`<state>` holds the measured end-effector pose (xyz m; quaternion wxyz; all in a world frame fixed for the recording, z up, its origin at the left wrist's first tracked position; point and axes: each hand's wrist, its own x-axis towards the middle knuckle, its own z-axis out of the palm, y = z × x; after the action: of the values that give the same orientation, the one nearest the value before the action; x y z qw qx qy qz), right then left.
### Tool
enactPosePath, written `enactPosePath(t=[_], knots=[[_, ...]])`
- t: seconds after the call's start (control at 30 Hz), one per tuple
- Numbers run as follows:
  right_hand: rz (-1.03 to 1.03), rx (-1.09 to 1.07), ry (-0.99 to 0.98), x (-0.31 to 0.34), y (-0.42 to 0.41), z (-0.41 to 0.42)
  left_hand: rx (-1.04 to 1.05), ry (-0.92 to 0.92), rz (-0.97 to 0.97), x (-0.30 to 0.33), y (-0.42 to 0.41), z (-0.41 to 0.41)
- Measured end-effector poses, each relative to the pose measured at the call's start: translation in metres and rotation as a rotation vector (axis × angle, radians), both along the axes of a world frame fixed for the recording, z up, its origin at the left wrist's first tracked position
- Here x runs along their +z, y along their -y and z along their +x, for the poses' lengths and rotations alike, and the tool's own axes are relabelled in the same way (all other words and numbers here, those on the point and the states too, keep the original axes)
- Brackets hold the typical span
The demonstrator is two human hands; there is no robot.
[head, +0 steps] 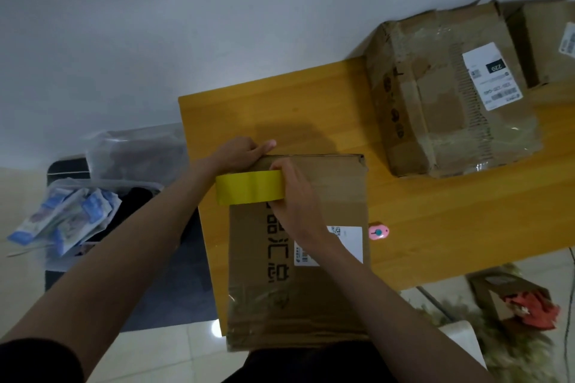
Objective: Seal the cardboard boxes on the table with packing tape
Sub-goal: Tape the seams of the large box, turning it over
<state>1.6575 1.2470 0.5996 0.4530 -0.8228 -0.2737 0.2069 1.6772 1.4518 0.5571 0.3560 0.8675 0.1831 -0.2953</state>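
A flat cardboard box [323, 289] with black characters and a white label lies at the near edge of the yellow wooden table [435, 221]. My right hand [295, 199] grips a roll of yellow packing tape [249, 188] over the box's far left part. My left hand [239, 154] rests on the box's far left corner, its thumb stretched along the far edge. A bigger, worn cardboard box [451, 93] with a white label stands at the far right of the table.
A small pink cutter [378, 232] lies on the table right of the near box. A third box [547, 40] sits at the far right edge. Left of the table stands a bin with plastic packets [65, 221]. An open small box [513, 298] lies on the floor, right.
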Motion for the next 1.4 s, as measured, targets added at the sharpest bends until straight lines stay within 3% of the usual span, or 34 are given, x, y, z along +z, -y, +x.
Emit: enactPosePath(t=[0.13, 0.27, 0.47, 0.67, 0.83, 0.93, 1.23, 1.4], knots=[[-0.037, -0.129, 0.005, 0.009, 0.034, 0.016, -0.032, 0.069, 0.069, -0.007, -0.002, -0.001], [-0.048, -0.283, 0.300, 0.016, 0.091, 0.046, -0.074, 0.111, 0.086, -0.011, -0.002, 0.000], [-0.028, -0.323, 0.437, 0.023, 0.118, 0.050, -0.077, 0.179, 0.072, -0.024, -0.008, -0.004], [0.010, -0.455, 0.256, 0.003, 0.127, 0.043, -0.048, 0.274, 0.213, -0.019, -0.001, -0.007], [-0.005, -0.425, -0.054, -0.003, 0.143, 0.047, 0.280, 0.584, 0.273, -0.015, 0.021, -0.037], [-0.002, -0.384, -0.133, -0.004, 0.145, 0.048, 0.458, 0.685, 0.154, -0.013, 0.043, -0.067], [0.140, -0.472, 0.136, 0.019, 0.122, 0.056, 0.432, 0.668, 0.200, -0.012, 0.052, -0.081], [0.122, -0.395, 0.360, 0.056, 0.101, 0.062, 0.439, 0.678, 0.188, -0.013, 0.051, -0.080]])
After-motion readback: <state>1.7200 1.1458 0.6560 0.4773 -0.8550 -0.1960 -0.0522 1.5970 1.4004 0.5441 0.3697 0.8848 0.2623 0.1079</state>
